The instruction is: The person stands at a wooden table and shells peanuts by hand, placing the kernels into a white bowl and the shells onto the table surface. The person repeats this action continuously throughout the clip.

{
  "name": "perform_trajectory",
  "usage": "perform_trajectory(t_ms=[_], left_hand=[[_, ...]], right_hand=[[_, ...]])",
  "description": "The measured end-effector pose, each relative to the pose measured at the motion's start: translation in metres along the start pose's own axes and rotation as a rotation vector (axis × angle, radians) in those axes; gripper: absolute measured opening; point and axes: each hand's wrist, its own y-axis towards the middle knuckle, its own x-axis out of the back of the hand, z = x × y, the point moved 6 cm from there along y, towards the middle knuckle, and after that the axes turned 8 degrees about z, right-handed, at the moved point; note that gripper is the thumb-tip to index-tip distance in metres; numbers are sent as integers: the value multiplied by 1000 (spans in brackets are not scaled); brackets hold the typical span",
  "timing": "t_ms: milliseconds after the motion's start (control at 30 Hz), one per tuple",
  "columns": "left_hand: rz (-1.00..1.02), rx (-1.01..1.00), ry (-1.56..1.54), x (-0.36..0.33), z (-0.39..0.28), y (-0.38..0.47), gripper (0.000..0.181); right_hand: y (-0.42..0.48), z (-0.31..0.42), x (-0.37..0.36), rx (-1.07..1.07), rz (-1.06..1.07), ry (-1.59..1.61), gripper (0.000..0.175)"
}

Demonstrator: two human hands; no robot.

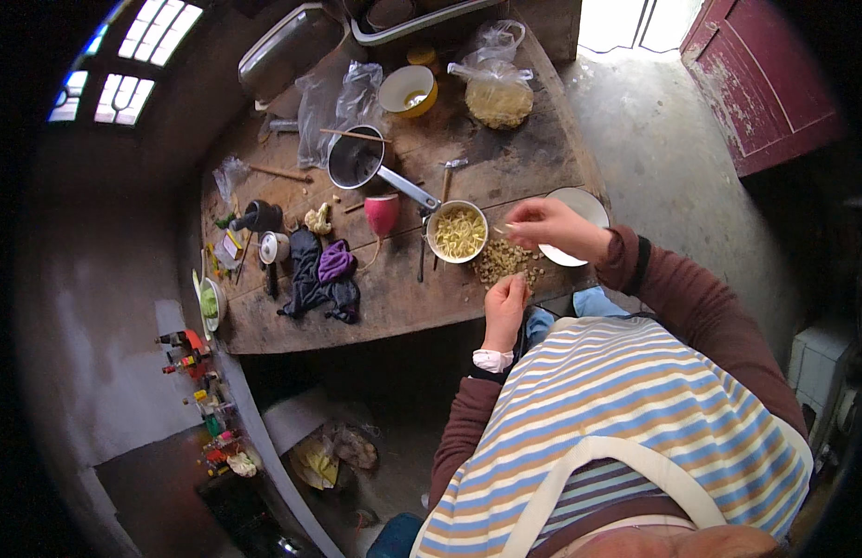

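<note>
A white bowl [458, 231] holding pale yellow sprouts or shreds stands near the front edge of the wooden table. Right of it lies a loose heap of small tan pieces [501, 261], perhaps beans or husks. My right hand [546, 227] hovers over the heap's upper right side, a thin pale strand between its thumb and fingers. At the heap's near edge is my left hand [506, 301], its fingers curled together; whether something is inside them is hidden. A white plate [577, 202] lies partly under my right hand and wrist.
A saucepan [354, 164] points its handle at the bowl. Left are a pink-skinned radish [382, 215], cauliflower [318, 220], dark cloth [307, 272] and a mortar [263, 216]. Farther back stand a yellow bowl [425, 110] and a filled plastic bag [499, 101]. The table edge [403, 330] curves before me.
</note>
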Motion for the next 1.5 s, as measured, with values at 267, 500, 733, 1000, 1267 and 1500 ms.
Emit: perform_trajectory(t_ms=[267, 500, 733, 1000, 1267, 1500], left_hand=[[-99, -19, -26, 25, 13, -4, 17], [-59, 0, -17, 18, 16, 0, 17], [-69, 45, 23, 18, 15, -4, 13], [41, 49, -10, -12, -3, 24, 9], [92, -55, 41, -47, -25, 49, 13], [14, -452, 610, -50, -55, 39, 8]], right_hand=[[-22, -3, 72, -129, -406, -1198, 16], [-21, -78, 89, -290, -381, -1500, 16], [-17, -87, 105, -235, -388, -1018, 12], [-55, -52, 89, -209, -321, 86, 9], [-77, -21, 59, -70, -259, 9, 14], [-73, -35, 46, -104, -183, 46, 26]])
